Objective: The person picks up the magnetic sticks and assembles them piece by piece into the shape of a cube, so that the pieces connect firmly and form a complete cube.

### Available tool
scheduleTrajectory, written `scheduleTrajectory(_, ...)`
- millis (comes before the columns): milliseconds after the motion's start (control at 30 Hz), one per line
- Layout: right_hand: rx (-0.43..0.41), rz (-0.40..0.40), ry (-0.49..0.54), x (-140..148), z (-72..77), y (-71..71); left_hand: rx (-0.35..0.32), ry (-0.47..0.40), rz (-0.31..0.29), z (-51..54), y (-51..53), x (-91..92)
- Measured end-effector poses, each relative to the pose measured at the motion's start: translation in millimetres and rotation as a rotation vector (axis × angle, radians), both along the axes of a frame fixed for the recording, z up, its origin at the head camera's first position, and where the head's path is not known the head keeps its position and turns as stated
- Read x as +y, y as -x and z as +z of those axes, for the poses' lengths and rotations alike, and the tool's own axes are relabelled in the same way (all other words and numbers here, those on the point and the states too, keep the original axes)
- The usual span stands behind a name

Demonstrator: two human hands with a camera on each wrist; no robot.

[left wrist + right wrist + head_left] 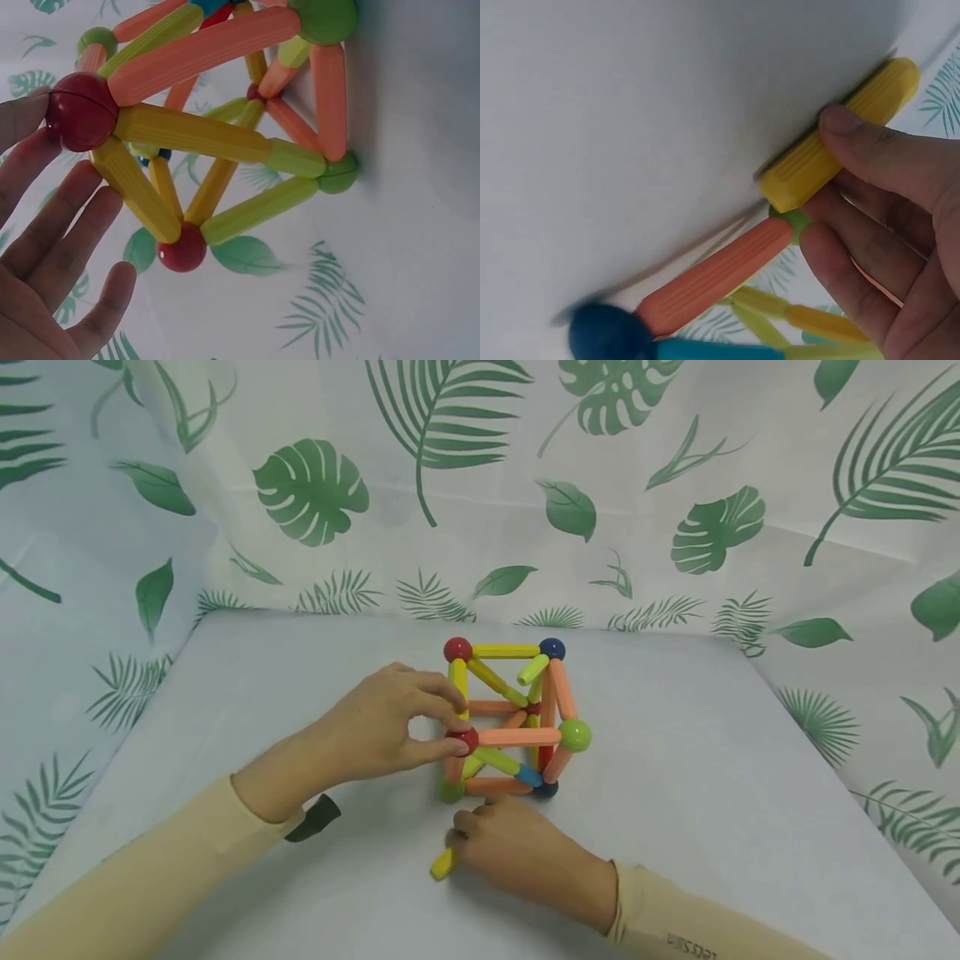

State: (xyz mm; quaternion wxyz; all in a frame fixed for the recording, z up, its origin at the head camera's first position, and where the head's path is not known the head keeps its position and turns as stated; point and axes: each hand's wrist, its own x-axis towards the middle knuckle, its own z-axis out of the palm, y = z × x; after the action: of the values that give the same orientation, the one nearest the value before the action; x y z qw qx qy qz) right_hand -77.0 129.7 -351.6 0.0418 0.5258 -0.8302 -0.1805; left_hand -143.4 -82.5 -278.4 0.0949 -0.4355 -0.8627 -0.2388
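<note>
A cube-like frame of coloured magnetic sticks and balls stands on the white table (675, 793). With thumb and fingertips, my left hand (375, 718) pinches the red ball (467, 742) at its upper near left corner; the other fingers spread beside the frame in the left wrist view. In front of the frame, my right hand (525, 852) pinches a loose yellow stick (840, 139), low over the table. An orange stick (517, 737) runs from the pinched ball to a green ball (575, 735). One light-green stick (533, 670) juts from the dark-blue ball (552, 649), its other end free.
A small dark object (315, 818) shows by the left cuff. White cloth (480, 535) printed with green leaves rises behind the table and along its sides.
</note>
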Motion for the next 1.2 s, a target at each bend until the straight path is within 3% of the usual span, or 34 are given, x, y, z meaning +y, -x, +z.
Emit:
scheduleTrajectory(167,0.068,0.061,-0.051,15,-0.3,-9.8,0.0,0.005,0.015,-0.6,-1.0,-0.9)
scheduleTrajectory(333,0.083,0.145,-0.081,22,4.3,-22.3,0.001,0.01,0.035,0.3,-3.5,-0.6)
scheduleTrajectory(433,0.046,0.192,-0.064,27,6.3,-26.8,0.006,0.002,0.034,-0.8,-3.1,-1.4)
scheduleTrajectory(533,-0.07,0.222,-0.018,30,9.5,-28.5,0.019,-0.011,0.026,-1.9,-2.2,-1.8)
scheduleTrajectory(700,-0.208,0.282,0.23,35,28.2,-25.6,0.013,-0.026,0.019,-2.4,-1.7,-0.4)
scheduleTrajectory(867,-0.276,0.282,0.589,40,66.8,-3.3,0.004,-0.024,0.018,-2.9,-0.8,0.3)
scheduleTrajectory(967,-0.274,0.233,0.729,47,89.7,18.4,0.008,-0.027,0.012,-3.2,-0.2,0.6)
scheduleTrajectory(1067,-0.242,0.165,0.779,53,105.7,40.6,0.011,-0.025,0.008,-3.2,0.2,1.0)
scheduleTrajectory(1200,-0.189,0.086,0.735,55,112.1,65.0,0.009,-0.019,0.007,-2.2,-0.1,1.2)
